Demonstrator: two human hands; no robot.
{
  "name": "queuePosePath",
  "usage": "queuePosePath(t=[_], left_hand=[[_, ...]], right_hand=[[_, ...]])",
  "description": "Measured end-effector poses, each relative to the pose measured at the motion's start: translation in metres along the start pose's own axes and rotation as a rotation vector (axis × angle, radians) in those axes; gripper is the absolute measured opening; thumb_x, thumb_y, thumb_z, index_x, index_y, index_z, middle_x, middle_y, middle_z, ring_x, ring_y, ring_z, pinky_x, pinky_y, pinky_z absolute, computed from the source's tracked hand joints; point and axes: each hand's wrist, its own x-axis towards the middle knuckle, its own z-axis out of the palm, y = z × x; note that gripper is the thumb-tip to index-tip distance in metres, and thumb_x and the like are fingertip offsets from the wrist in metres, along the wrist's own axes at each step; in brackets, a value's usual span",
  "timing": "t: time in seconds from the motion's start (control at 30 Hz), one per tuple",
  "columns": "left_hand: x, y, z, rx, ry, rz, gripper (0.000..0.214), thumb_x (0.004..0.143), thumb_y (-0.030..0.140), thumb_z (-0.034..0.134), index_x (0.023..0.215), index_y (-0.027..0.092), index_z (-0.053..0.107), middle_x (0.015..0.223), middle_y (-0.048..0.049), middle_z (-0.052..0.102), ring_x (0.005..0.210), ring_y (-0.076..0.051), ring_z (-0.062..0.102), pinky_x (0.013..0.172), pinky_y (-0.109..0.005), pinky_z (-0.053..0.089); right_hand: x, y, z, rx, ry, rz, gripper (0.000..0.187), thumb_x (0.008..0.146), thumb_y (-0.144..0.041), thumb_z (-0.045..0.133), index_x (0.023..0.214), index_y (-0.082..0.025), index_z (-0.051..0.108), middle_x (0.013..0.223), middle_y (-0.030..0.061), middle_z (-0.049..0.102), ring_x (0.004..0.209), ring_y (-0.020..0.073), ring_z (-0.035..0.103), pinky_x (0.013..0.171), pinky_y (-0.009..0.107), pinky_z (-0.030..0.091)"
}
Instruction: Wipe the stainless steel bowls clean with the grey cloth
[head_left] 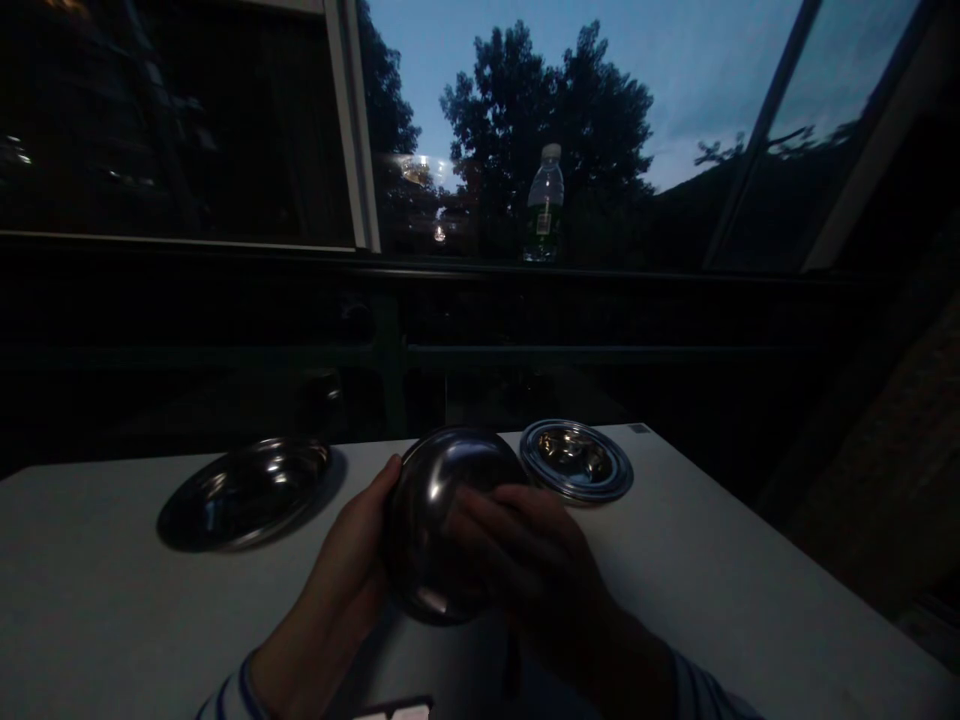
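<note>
A shiny metal bowl point(427, 510) is held up over the white table, tilted so that its rounded outside faces me. My left hand point(356, 560) grips it at the left edge, thumb along the rim and the other fingers hidden behind. Against the right side of the bowl lies my right hand point(536, 560), its fingers bent over the curved outside and slightly blurred. A dark narrow shape below that hand is too dim to make out.
On the white table point(675, 590), a wide oval metal dish point(247, 495) lies left and round metal dishes point(577, 460), seemingly stacked, sit back right. A lit phone-like object point(397, 712) shows at the bottom edge. Behind the table, a clear bottle point(545, 205) stands on the window ledge.
</note>
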Motion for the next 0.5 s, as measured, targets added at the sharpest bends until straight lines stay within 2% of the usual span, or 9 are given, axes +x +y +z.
queuePosePath(t=[0.1, 0.23, 0.4, 0.5], left_hand=[[0.0022, -0.0018, -0.0019, 0.01, -0.025, 0.002, 0.026, 0.083, 0.028, 0.05, 0.072, 0.01, 0.064, 0.057, -0.0066, 0.066, 0.048, -0.016, 0.061, 0.049, -0.026, 0.049], [0.0018, -0.0034, -0.0006, 0.037, -0.023, -0.006, 0.023, 0.082, 0.028, 0.052, 0.078, 0.009, 0.065, 0.06, -0.0068, 0.067, 0.053, -0.017, 0.063, 0.052, -0.027, 0.05], [0.0012, -0.0047, -0.0006, 0.019, -0.036, -0.011, 0.023, 0.081, 0.028, 0.052, 0.071, 0.01, 0.062, 0.056, -0.0047, 0.064, 0.048, -0.014, 0.059, 0.048, -0.024, 0.047], [-0.0011, -0.0047, 0.0017, 0.019, -0.017, -0.008, 0.024, 0.082, 0.029, 0.051, 0.074, 0.01, 0.064, 0.057, -0.0056, 0.066, 0.049, -0.015, 0.061, 0.049, -0.025, 0.048]], right_hand=[[0.0003, -0.0007, 0.0006, 0.051, 0.019, -0.048, 0.02, 0.088, -0.016, 0.045, 0.099, -0.015, 0.061, 0.103, 0.0029, 0.066, 0.085, 0.0185, 0.052, 0.068, 0.033, 0.042], [0.0015, -0.001, 0.0005, 0.0, 0.019, 0.09, 0.021, 0.089, -0.018, 0.043, 0.101, -0.013, 0.061, 0.105, 0.0058, 0.065, 0.086, 0.0203, 0.051, 0.069, 0.035, 0.043], [0.0028, -0.0068, -0.0009, 0.109, 0.013, -0.066, 0.021, 0.089, -0.016, 0.042, 0.1, -0.015, 0.061, 0.103, 0.0027, 0.066, 0.088, 0.0175, 0.052, 0.073, 0.032, 0.042], [0.0026, 0.0014, -0.0014, 0.025, 0.016, 0.055, 0.024, 0.09, -0.019, 0.041, 0.103, -0.014, 0.06, 0.106, 0.0051, 0.065, 0.088, 0.0204, 0.051, 0.071, 0.035, 0.043]])
